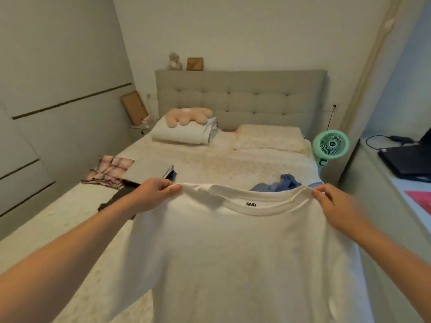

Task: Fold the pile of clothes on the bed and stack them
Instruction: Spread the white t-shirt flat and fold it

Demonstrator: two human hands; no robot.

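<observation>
A person's left hand [155, 194] and right hand [331, 205] pinch the shoulders of a white T-shirt [245, 259], apparently light, limp cotton best held there.

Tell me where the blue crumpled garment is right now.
In the head view, the blue crumpled garment lies on the bed's right side, just beyond the held white T-shirt's collar.

A home bedroom: made bed [210, 164] with tufted headboard [240, 99], pillows [270, 138], plush toy [186, 116], small fan [330, 144].
</observation>
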